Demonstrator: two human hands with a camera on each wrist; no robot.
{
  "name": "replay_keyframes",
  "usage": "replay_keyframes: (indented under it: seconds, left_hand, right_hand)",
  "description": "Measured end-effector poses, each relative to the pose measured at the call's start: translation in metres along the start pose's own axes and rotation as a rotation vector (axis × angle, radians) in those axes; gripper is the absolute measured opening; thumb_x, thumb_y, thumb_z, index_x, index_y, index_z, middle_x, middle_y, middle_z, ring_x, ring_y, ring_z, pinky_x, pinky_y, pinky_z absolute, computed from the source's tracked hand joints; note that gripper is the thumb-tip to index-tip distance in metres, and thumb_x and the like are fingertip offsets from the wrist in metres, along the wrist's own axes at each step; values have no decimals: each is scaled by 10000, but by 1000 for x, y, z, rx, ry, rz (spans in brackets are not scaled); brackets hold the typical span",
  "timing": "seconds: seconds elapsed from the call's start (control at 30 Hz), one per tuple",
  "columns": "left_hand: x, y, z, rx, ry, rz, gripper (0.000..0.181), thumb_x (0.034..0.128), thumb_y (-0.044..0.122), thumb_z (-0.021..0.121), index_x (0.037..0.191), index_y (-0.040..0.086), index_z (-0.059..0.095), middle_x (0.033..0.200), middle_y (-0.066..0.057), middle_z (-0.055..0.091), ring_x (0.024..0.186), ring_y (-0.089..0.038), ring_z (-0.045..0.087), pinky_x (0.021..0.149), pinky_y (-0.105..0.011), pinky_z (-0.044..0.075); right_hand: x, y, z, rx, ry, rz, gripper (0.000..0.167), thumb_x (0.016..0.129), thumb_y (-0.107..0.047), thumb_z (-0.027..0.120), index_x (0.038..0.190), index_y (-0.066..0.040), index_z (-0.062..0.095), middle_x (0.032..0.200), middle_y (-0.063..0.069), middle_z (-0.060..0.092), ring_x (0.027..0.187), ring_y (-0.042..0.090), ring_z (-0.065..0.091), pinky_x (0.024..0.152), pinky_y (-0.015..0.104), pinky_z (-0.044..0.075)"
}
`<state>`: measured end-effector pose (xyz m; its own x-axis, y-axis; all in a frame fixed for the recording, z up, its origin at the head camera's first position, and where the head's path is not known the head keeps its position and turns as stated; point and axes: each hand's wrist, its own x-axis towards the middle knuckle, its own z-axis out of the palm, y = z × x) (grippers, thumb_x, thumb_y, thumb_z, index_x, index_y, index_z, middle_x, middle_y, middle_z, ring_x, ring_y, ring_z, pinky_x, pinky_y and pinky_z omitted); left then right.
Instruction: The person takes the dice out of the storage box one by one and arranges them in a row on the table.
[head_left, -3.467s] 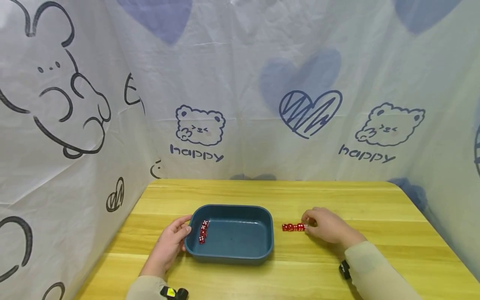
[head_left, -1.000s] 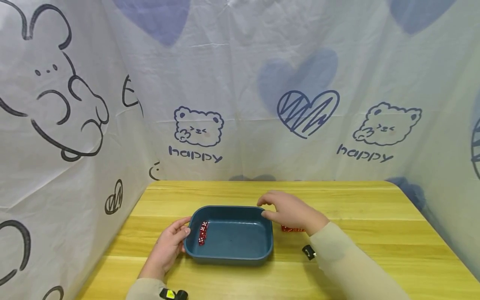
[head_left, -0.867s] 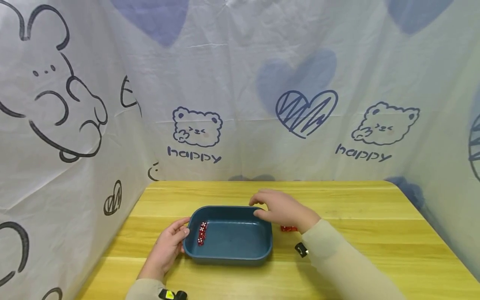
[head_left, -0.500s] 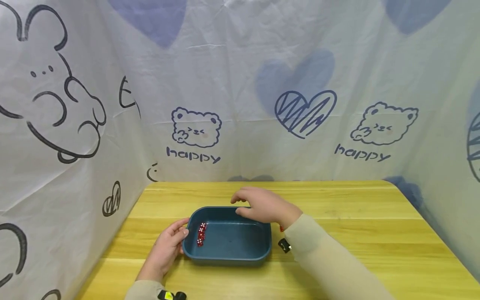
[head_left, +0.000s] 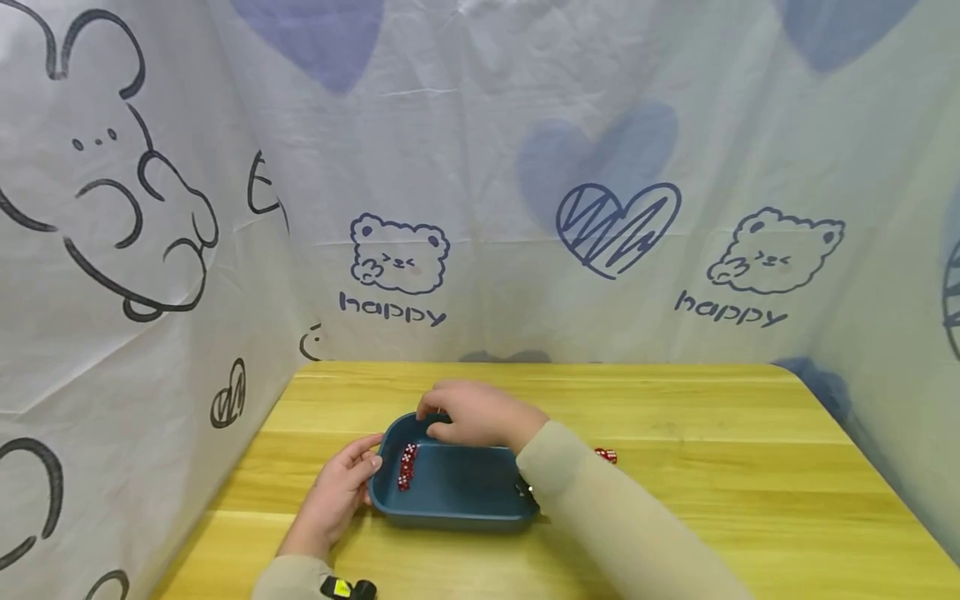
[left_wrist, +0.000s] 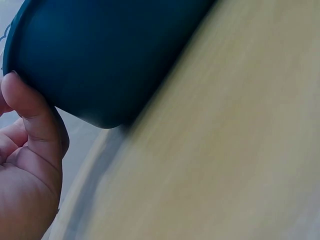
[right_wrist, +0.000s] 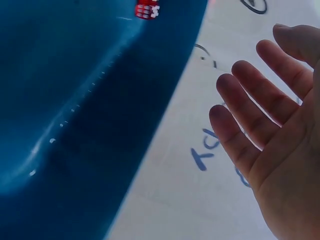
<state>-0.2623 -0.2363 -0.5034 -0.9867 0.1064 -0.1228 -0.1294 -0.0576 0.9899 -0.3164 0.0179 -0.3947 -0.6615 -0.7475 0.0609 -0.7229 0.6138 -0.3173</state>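
Observation:
A dark teal tray (head_left: 465,522) stands on the table, its left end gripped by my left hand (head_left: 333,496), thumb at the rim. In the left wrist view the thumb of that hand (left_wrist: 32,150) lies against the tray wall (left_wrist: 110,55). Several red dice (head_left: 407,467) form a short line inside the tray's left end. My right hand (head_left: 480,412) hovers over the back rim, to the right of and behind those dice. The right wrist view shows this hand (right_wrist: 280,120) with fingers spread and nothing in them, beside the tray; some red dice (right_wrist: 146,9) appear at the top.
More red dice (head_left: 606,455) lie on the wooden table (head_left: 720,450) right of the tray, partly hidden by the right sleeve (head_left: 600,508). A white printed cloth (head_left: 495,275) hangs behind the table and along both sides.
My right hand has moved left, from the dice row on the table to above the tray's back left part. My left hand and the tray stay in place.

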Motion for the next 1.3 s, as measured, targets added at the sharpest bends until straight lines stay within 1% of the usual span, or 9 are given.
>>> replay_keyframes:
  seconds: [0.13, 0.37, 0.5, 0.7, 0.87, 1.0, 1.13, 1.2, 1.3]
  left_hand:
    - [2, -2, 0, 6, -5, 0, 454, 1038, 65, 545, 1478, -3, 455, 1103, -167, 554, 698, -156, 531, 537, -217, 470]
    - [2, -2, 0, 4, 13, -3, 436, 1035, 60, 542, 1465, 22, 480, 1097, -177, 549, 679, -157, 527, 525, -215, 464]
    - [1, -3, 0, 4, 10, 4, 436, 1036, 66, 544, 1466, 24, 479, 1089, -167, 549, 675, -149, 530, 521, -212, 465]
    - [0, -3, -1, 0, 4, 12, 432, 1037, 73, 547, 1461, 22, 486, 1069, -155, 552, 679, -150, 529, 526, -214, 468]
    - [0, -3, -2, 5, -3, 11, 431, 1042, 69, 533, 1467, 24, 478, 1073, -163, 538, 670, -146, 514, 528, -212, 462]
    - [0, -3, -3, -9, -6, 3, 434, 1039, 63, 536, 1468, 31, 479, 1083, -156, 556, 672, -146, 525, 522, -211, 457]
    - [0, -3, -2, -23, -12, 2, 440, 1035, 63, 542, 1467, 21, 474, 1086, -140, 583, 682, -143, 541, 521, -209, 454]
    - [0, -3, -2, -24, -17, 5, 445, 1034, 66, 547, 1469, 12, 470, 1085, -141, 585, 689, -142, 545, 524, -208, 454]
    - [0, -3, -2, -24, -20, 11, 449, 1033, 65, 547, 1470, 2, 463, 1085, -144, 579, 693, -139, 544, 526, -206, 456]
  right_hand:
    - [10, 2, 10, -22, -50, 33, 294, 970, -312, 671, 1243, -205, 698, 1129, -64, 627, 987, 91, 570, 946, 287, 499]
    - [22, 1, 28, -54, -134, 71, 392, 967, -325, 678, 1347, -228, 661, 1300, -39, 627, 1174, 121, 570, 1060, 327, 443]
    - [28, -1, 40, -37, -171, 76, 452, 963, -312, 684, 1404, -237, 619, 1361, -33, 602, 1239, 127, 546, 1087, 334, 419]
    - [33, -6, 57, -43, -215, 88, 516, 958, -309, 684, 1458, -265, 565, 1435, -67, 554, 1330, 119, 489, 1115, 361, 395]
    - [37, -8, 67, -75, -222, 71, 531, 945, -309, 695, 1458, -252, 568, 1410, -64, 571, 1291, 91, 509, 1102, 330, 403]
    - [37, -6, 73, -119, -213, 63, 505, 937, -295, 703, 1429, -254, 598, 1323, -48, 604, 1167, 84, 562, 1064, 311, 435]
    - [36, -2, 78, -164, -196, 53, 459, 933, -268, 702, 1387, -274, 631, 1254, -52, 624, 1119, 89, 581, 1043, 303, 449]
    - [35, 0, 79, -164, -189, 52, 433, 937, -253, 699, 1365, -281, 643, 1235, -68, 629, 1116, 80, 580, 1036, 301, 452]
    - [35, 1, 79, -145, -187, 56, 371, 934, -224, 702, 1301, -279, 679, 1133, -94, 630, 1014, 58, 576, 973, 284, 479]
